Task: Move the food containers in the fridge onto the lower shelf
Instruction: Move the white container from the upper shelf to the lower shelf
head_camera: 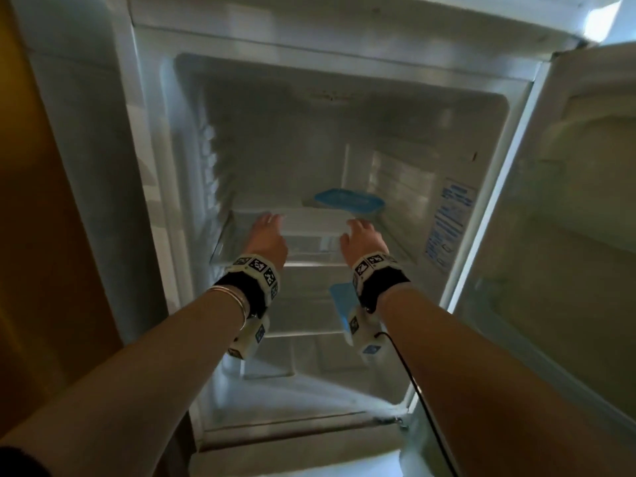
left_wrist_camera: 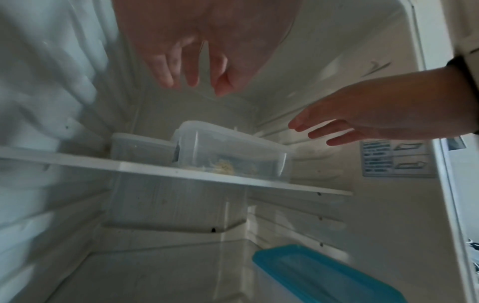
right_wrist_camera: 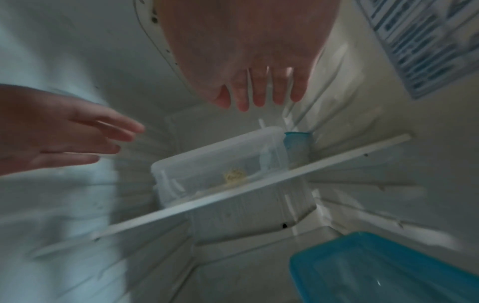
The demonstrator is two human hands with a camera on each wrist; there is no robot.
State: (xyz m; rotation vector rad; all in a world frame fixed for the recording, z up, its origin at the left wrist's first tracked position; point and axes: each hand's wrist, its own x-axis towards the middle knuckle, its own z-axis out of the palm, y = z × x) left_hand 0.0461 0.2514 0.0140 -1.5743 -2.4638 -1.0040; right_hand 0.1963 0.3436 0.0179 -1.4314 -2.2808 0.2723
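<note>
Containers sit on the upper shelf [left_wrist_camera: 259,182]: a clear tub [left_wrist_camera: 230,151] mid-shelf, a blue-lidded one [head_camera: 349,200] at the back right corner. Another [left_wrist_camera: 321,272] is already below. Left hand [head_camera: 266,241] and right hand [head_camera: 361,241] flank the tub, fingers spread wide and empty, apparently to lift it.

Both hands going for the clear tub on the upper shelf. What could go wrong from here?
1. The clear tub sits close beside a smaller tub; the left hand might knock it.
2. A blue-lidded container stands close on its other side; the right hand may bump it.
3. Another blue-lidded container already occupies the lower shelf, limiting landing room.
</note>
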